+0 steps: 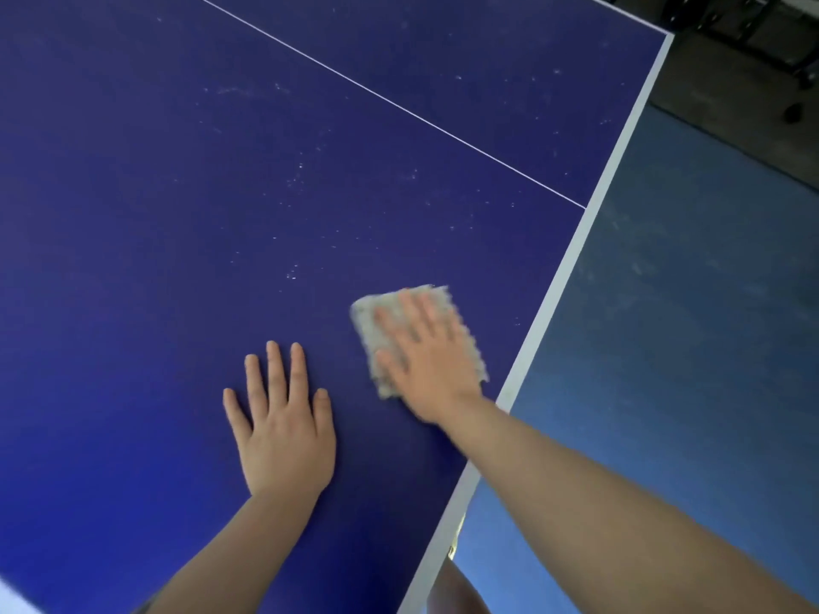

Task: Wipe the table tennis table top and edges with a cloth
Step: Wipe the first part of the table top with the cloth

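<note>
— Table tennis table top (186, 241), deep blue, fills nearly the whole view, with a thin white line (390, 104) running across it towards the pale edge (589, 241) on the right.

— And the cloth?

— Cloth (370, 330) is a small grey folded square lying flat on the top, close to that right edge but not over it. The right hand (432, 370) lies on it with fingers straight and spread, pressing rather than gripping. It looks blurred, so I'd judge a stroke is under way.

— What about the other hand?

— The left hand (283, 432) rests palm down on bare table just beside it, fingers straight, holding nothing. It seems to be a brace.

— How much is left, would you say?

— A fair bit. White specks (297, 179) are scattered over the middle of the top, beyond the cloth, and more sit past the white line. The edge strip looks untouched, though I can't be sure.

— What might go wrong?

— With a flat palm and no pinch, the cloth could slip out from under the hand on a fast pass, or bunch up and skip over the specks. Near the edge it could be swept off onto the blue floor (691, 347). And the resting left hand may leave a smear on the surface
</note>
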Demonstrator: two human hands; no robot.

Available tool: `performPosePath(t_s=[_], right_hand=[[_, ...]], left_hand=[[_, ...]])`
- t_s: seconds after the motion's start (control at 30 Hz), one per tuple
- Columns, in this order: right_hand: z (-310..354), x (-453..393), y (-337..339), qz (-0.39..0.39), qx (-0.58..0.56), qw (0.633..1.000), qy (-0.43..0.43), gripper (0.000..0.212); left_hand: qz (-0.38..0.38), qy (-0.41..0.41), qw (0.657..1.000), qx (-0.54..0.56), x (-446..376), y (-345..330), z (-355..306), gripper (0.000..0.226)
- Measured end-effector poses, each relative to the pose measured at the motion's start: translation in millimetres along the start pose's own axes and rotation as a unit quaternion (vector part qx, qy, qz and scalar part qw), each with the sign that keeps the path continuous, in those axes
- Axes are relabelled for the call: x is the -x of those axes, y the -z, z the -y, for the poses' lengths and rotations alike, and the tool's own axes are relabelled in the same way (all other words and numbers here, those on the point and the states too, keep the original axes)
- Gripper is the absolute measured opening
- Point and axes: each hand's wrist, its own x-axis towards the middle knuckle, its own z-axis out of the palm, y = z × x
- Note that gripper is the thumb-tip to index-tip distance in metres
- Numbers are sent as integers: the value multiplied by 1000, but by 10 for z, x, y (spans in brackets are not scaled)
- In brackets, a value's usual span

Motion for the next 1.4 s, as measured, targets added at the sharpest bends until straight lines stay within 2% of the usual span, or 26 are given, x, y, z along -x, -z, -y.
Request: performPosePath(t_s=[0.07,0.1,0.13,0.17,0.23,0.33,0.37,0.43,0.53,0.57,0.6,0.67,0.77,0.83,0.9,0.97,1.03,1.07,1.13,1.2,1.3,1.33,1.37,1.4], right_hand=[[-488,24,-36,-14,-28,984,-174,54],[-619,133,-69,-42,-60,971,-230,55],[-640,267,-109,-75,-82,962,-247,57],[-574,404,-159,-105,-80,964,-231,59],[-331,582,-244,-118,-47,983,-134,58],[-328,324,-139,-64,-35,996,48,58],[-459,150,-81,-56,-30,995,77,59],[-847,-167,12,-35,-9,998,45,65],[-1352,-238,44,-37,-51,985,-163,71],[-1354,-142,12,-57,-56,979,-189,70],[-1267,-17,-45,-82,-48,979,-178,68],[-956,220,-140,-97,-49,991,-76,61],[-615,219,-134,-43,-45,989,135,59],[-684,-86,13,-17,-42,980,193,61],[-960,-414,122,-2,-26,991,130,66],[-1380,-584,159,-2,-25,999,-35,67],[-1629,-444,107,-54,-44,985,-156,64],[-1605,-294,53,-90,-44,980,-171,64],[-1301,6,-56,-117,-42,986,-115,61],[-861,136,-107,-88,-51,995,17,59],[-524,-221,16,-37,-53,982,176,59],[-559,-423,76,-29,-43,982,182,61],[-663,-612,104,-19,-32,988,153,63],[-834,-754,127,-13,-24,996,85,66]], left_hand=[[4,1,1000,-7,-23,-51,-204,61],[7,9,1000,-10,-45,-69,-297,59],[11,21,1000,-9,-77,-77,-387,58],[14,32,999,-4,-109,-85,-467,59],[14,52,999,0,-163,-89,-580,60],[14,71,997,-7,-179,-93,-640,59],[12,74,997,-14,-181,-86,-650,59],[11,81,996,-18,-190,-71,-668,59],[7,92,996,-23,-184,-49,-695,59],[6,94,995,-22,-186,-43,-698,59],[6,96,995,-18,-193,-39,-702,59],[7,99,995,-12,-191,-34,-711,58],[4,102,995,-9,-190,-21,-723,58],[-2,104,995,-9,-188,-23,-716,58],[-5,106,994,-9,-186,-33,-709,58],[-6,106,994,-10,-189,-50,-701,58],[-6,104,994,-16,-196,-70,-680,58],[-5,104,994,-19,-199,-78,-678,57],[-6,104,994,-21,-203,-87,-677,61],[-6,100,995,-21,-205,-98,-678,63],[-13,100,995,-15,-206,-113,-678,65],[-15,104,994,-11,-207,-121,-675,66],[-15,108,994,-9,-202,-129,-668,67],[-15,110,994,-10,-198,-138,-663,67]])
